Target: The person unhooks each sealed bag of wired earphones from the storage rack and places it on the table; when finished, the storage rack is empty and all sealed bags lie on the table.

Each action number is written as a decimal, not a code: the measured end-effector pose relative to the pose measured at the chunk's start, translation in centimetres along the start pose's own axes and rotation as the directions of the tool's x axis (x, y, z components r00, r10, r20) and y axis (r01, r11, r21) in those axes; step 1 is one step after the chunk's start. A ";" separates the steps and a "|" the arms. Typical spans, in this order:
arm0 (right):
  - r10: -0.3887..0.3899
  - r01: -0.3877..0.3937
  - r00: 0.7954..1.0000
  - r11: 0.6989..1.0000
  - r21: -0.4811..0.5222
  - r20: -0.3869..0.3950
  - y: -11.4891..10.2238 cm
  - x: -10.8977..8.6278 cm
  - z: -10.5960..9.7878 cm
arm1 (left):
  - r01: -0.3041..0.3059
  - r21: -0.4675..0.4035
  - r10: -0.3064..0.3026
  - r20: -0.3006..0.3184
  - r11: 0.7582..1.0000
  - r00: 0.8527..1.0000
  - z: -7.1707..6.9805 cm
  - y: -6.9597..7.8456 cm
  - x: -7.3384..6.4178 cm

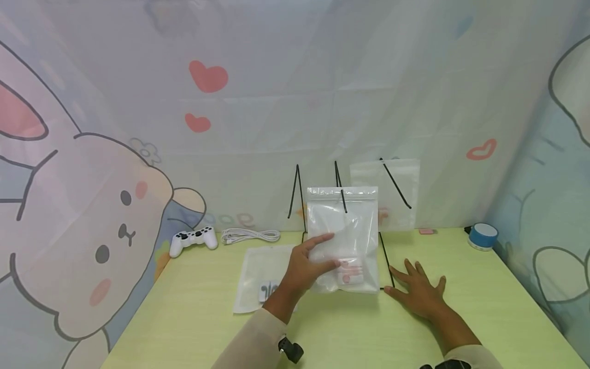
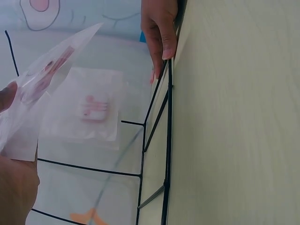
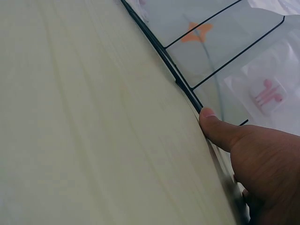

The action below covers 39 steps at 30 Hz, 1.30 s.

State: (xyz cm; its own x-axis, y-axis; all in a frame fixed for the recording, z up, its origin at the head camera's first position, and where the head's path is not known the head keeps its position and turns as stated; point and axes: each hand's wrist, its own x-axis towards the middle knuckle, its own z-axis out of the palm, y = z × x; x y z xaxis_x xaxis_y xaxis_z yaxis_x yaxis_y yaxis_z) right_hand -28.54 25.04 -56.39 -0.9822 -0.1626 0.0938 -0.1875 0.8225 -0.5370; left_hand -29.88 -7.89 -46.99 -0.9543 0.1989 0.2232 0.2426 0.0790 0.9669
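My left hand (image 1: 304, 266) grips the lower left of a clear zip bag (image 1: 343, 225), with pink-and-white earphones (image 1: 350, 271) inside it. At the bag's top edge, the middle hook (image 1: 344, 202) of a black wire rack (image 1: 387, 261) seems to pass through, its tip showing in front. Behind and to the right, another clear bag (image 1: 398, 205) hangs from the right hook; its pink earphones (image 2: 96, 108) show in the left wrist view. My right hand (image 1: 417, 289) spreads at the rack's right base corner, its thumb (image 3: 211, 119) pressing the wire.
Left of the rack, a flat clear bag (image 1: 253, 261) with white earphones lies on the table (image 1: 184, 328). Farther back are a white game controller (image 1: 193, 240) and a coiled white cable (image 1: 250, 235). A blue-and-white cylinder (image 1: 483, 237) and a small pink item (image 1: 427, 231) stand back right.
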 end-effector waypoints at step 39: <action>0.011 -0.011 1.000 1.000 -0.004 0.013 0.4 0.2 0.2 | -0.019 -0.032 0.020 0.047 0.999 0.999 0.0 1.2 -3.9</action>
State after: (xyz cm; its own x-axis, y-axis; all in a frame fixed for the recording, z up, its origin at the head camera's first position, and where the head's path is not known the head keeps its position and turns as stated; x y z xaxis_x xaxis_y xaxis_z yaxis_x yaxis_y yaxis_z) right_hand -28.83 25.22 -56.70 -0.9841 -0.1605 0.0767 -0.1765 0.8267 -0.5343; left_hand -25.86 -8.60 -46.67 -0.9400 0.2457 0.2367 0.2548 0.0444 0.9660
